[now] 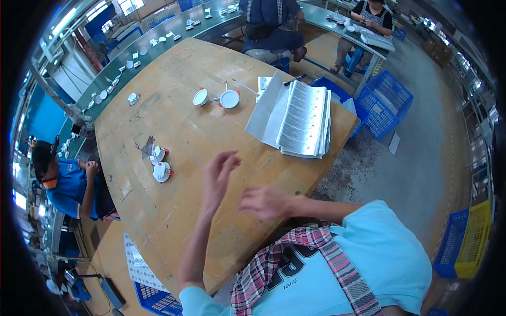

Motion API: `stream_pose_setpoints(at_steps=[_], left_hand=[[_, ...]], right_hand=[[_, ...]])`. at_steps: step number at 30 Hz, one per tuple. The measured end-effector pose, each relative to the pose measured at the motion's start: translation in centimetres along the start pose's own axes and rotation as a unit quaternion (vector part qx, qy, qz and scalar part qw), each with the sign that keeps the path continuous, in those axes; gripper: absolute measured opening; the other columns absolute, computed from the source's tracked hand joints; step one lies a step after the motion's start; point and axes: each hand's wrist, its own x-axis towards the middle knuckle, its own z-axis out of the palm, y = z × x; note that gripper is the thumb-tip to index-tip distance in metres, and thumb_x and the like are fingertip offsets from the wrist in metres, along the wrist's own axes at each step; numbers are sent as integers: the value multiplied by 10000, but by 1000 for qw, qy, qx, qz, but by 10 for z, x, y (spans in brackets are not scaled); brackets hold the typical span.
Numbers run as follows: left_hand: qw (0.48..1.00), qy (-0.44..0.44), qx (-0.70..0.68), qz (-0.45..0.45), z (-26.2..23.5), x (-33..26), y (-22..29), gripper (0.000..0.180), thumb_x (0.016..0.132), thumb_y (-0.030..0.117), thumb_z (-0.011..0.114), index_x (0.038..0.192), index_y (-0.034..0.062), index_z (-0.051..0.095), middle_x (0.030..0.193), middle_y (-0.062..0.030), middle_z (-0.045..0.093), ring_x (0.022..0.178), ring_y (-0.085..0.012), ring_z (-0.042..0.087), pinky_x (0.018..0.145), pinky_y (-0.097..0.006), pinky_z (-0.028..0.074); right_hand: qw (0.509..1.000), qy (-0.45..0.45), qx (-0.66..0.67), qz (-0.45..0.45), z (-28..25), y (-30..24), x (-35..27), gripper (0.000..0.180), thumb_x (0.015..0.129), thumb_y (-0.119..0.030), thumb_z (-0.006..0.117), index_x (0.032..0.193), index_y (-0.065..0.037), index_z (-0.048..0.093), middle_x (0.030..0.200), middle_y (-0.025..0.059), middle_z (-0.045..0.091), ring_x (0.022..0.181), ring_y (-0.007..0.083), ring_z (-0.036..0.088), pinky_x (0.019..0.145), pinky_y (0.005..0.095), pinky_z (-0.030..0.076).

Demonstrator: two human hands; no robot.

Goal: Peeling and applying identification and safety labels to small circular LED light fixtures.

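"Looking at a home or a workshop?"

"Am seeing a factory workshop. Am noticing a long green bench [213, 20] carrying small white parts [103, 95], plus round white fittings [229, 99] lying on a wooden table [184, 126]."

"Spotting anyone nearby?"

"Am seeing a blue-shirted person [70, 181] at the left, another person [375, 17] beyond the table. Noticing plastic crates [372, 110] standing on a grey floor [416, 152] and strip lights [66, 20] shining overhead."

Counting from the middle of the view, the person has two hands, the left hand [218, 176] and the right hand [266, 202]. Five round white lights [229, 99] lie about: two at eleven o'clock, two at nine, one at ten. One thick paper stack [304, 122] sits at two, one yellow crate [474, 239] at four.
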Motion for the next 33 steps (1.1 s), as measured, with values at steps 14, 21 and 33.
stream_pose_setpoints(at_steps=[14, 21, 33], left_hand=[[943, -10, 334, -13, 142, 117, -50, 469, 754, 330, 761, 1008, -44, 639, 785, -152, 645, 728, -277, 627, 693, -380, 496], [959, 70, 275, 4, 133, 123, -53, 263, 854, 226, 648, 925, -23, 689, 795, -166, 689, 713, -259, 660, 670, -368, 500], [971, 80, 224, 1, 40, 81, -31, 179, 934, 141, 584, 992, -14, 652, 814, -62, 682, 728, -100, 584, 652, -270, 464]], right_hand=[[955, 230, 48, 180, -72, -1, -81, 106, 848, -36, 628, 953, -31, 645, 831, 105, 640, 788, 289, 622, 699, 374, 498], [960, 229, 38, 155, -69, 5, -88, 119, 829, -32, 641, 948, -27, 641, 820, 109, 632, 794, 293, 618, 701, 380, 496], [951, 248, 19, 185, -83, 18, -76, 71, 865, -50, 626, 929, -29, 650, 816, 101, 620, 799, 270, 615, 708, 364, 501]])
